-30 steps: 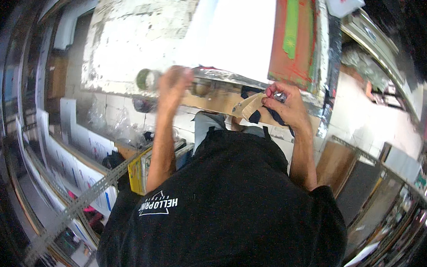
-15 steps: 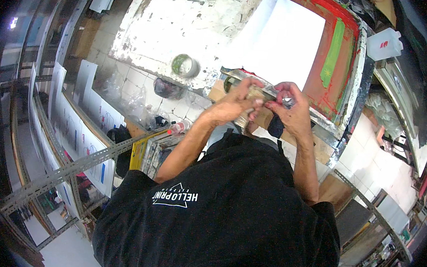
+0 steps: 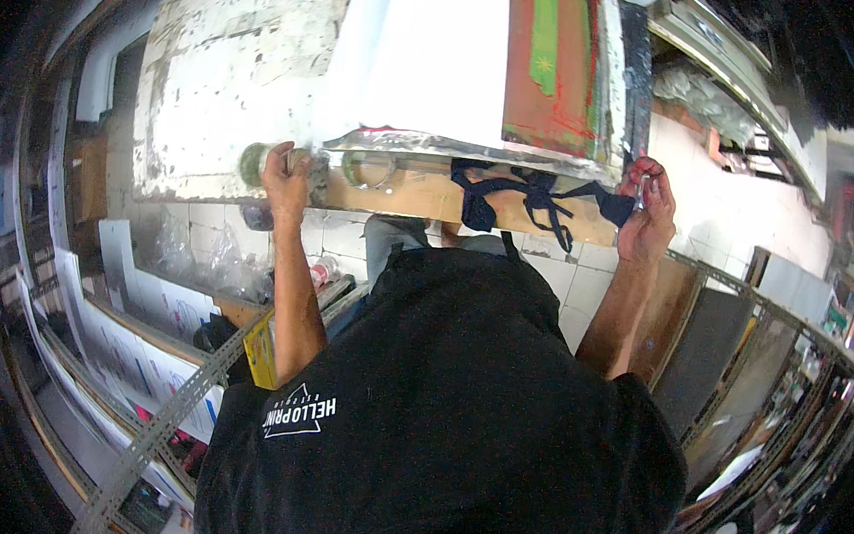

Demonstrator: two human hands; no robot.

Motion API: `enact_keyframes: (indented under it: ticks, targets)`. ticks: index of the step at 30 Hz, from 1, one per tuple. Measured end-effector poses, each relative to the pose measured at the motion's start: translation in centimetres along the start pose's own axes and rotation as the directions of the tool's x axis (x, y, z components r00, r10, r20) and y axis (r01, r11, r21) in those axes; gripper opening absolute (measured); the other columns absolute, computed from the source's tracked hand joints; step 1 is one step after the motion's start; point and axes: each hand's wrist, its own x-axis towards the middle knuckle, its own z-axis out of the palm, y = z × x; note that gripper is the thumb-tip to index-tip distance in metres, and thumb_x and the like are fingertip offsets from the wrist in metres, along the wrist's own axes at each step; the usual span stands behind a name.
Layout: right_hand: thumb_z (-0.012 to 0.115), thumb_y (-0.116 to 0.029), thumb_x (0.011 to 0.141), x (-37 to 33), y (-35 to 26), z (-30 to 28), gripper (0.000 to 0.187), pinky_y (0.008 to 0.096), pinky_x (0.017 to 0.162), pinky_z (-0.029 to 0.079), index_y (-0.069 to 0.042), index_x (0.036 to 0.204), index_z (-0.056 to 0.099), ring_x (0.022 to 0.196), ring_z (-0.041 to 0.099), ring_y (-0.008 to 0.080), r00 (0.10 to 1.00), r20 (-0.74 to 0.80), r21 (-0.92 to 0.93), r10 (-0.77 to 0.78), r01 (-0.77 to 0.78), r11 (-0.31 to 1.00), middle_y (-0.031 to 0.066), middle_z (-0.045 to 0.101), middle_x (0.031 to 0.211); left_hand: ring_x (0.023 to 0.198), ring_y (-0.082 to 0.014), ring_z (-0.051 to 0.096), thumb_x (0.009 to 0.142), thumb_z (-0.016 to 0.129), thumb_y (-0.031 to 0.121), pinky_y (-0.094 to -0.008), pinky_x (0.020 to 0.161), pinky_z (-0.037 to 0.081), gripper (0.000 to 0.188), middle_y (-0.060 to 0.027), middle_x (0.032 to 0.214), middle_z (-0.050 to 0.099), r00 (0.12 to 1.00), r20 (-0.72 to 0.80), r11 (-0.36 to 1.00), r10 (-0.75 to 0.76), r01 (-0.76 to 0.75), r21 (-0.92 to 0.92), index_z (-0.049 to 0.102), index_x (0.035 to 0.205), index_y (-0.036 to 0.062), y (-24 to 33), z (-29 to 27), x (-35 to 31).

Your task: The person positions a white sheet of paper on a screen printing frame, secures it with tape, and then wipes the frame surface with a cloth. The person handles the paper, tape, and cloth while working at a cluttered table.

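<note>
My left hand (image 3: 287,184) is closed at the left, against the side of a green-stained tub (image 3: 254,164); what its fingers grip is hard to make out. Far to the right, beside the frame's near corner, my right hand (image 3: 650,216) has curled fingers with a small shiny bit between them, too small to name. Dark blue cloth with straps (image 3: 480,199) lies along a tan board (image 3: 408,195), its right end reaching close to my right hand. Beyond, a white sheet (image 3: 433,57) covers part of a red-brown screen frame (image 3: 549,116).
A strip of green tape (image 3: 544,35) runs along the screen. The paint-flecked white table (image 3: 233,61) extends at the left. A round container (image 3: 366,170) sits on the board. Metal shelving (image 3: 170,412) with printed panels stands left; flat boards (image 3: 713,335) lean at right.
My hands have parted from close together, left hand to the tub, right hand to the frame's corner. The view has shifted, bringing the board and blue cloth into sight.
</note>
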Motion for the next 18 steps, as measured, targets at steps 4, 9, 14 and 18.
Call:
enact_keyframes:
  ticks: [4,9,14,18]
  targets:
    - [0.065,-0.015,0.086,-0.3,-1.1,-1.6,0.044,0.0277,0.086,0.042,0.008,0.119,0.050,0.099,0.050,0.0161,1.000,0.006,0.121,-0.010,0.010,0.993,0.0108,0.054,0.108,0.095,-0.0298,0.064,0.079,0.068,-0.001,-0.0371,0.083,0.050,0.033,-0.0187,0.102,0.067,0.987,-0.018,0.957,0.160,-0.150,0.247,0.061,0.112,-0.0021,-3.1,1.0,0.8]
    - [0.061,0.001,0.068,-1.3,-1.4,-0.7,0.058,0.0264,0.092,0.041,0.009,0.123,0.047,0.105,0.049,0.0191,1.000,0.001,0.256,0.030,-0.029,0.966,0.0128,0.051,0.111,0.104,-0.0404,0.061,0.077,0.063,-0.005,-0.0430,0.090,0.048,0.041,-0.0250,0.111,0.063,0.952,-0.007,0.866,0.305,-0.274,0.419,0.060,0.117,-0.0033,0.1,1.7,-0.3]
    - [0.061,0.003,0.062,-1.2,0.2,0.0,0.067,0.0291,0.095,0.041,0.007,0.127,0.046,0.108,0.050,0.0223,1.000,0.020,0.258,0.023,-0.027,0.966,0.0155,0.052,0.115,0.109,-0.0398,0.057,0.078,0.061,-0.005,-0.0440,0.093,0.046,0.042,-0.0234,0.115,0.059,0.930,-0.028,0.795,0.366,-0.297,0.529,0.059,0.120,-0.0037,-0.3,0.9,-0.5]
    - [0.062,-0.001,0.061,-1.4,0.9,-0.2,0.067,0.0320,0.099,0.040,0.009,0.125,0.047,0.109,0.050,0.0238,0.997,0.022,0.221,0.069,-0.072,0.973,0.0171,0.051,0.119,0.095,-0.0281,0.059,0.083,0.071,0.011,-0.0357,0.077,0.052,0.037,-0.0202,0.100,0.059,0.932,0.009,0.863,0.363,-0.340,0.373,0.064,0.117,-0.0030,-1.6,0.8,0.3]
